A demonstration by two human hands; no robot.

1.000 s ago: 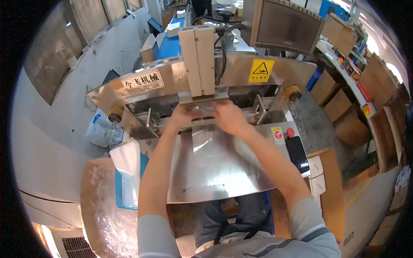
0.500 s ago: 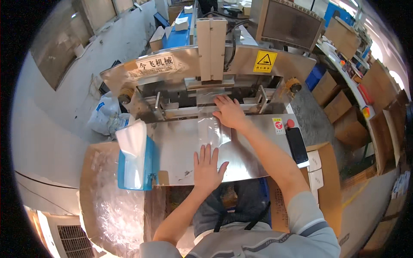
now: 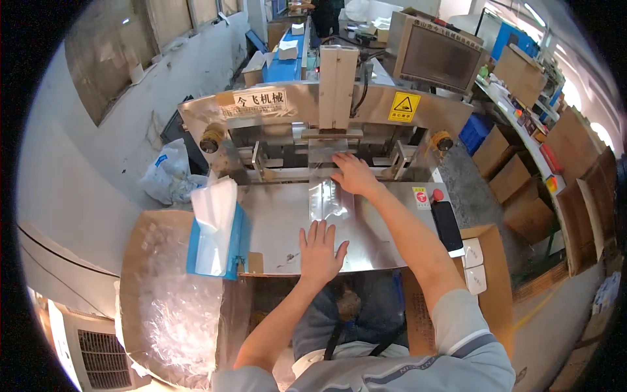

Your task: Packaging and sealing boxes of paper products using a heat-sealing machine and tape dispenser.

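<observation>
A clear plastic sleeve (image 3: 323, 201) lies flat on the steel worktop (image 3: 274, 212), its far end reaching in under the metal bar of a machine (image 3: 337, 88). My right hand (image 3: 356, 175), fingers stretched out, rests on the sleeve's right side near the machine opening. At the sleeve's near end my left hand (image 3: 320, 253) lies flat, fingers spread, with the fingertips touching or just short of its edge. Neither hand grips anything.
Left of the worktop, a blue holder (image 3: 240, 236) carries a stack of clear and white sleeves (image 3: 215, 215), above a carton (image 3: 134, 261) of crumpled film. At the right edge sit a black phone (image 3: 447, 225) and a red button (image 3: 437, 195); another carton (image 3: 498, 274) holds white packs.
The whole view has shifted slightly as my head moved. Both hands keep about the same places on and beside the sleeve.
</observation>
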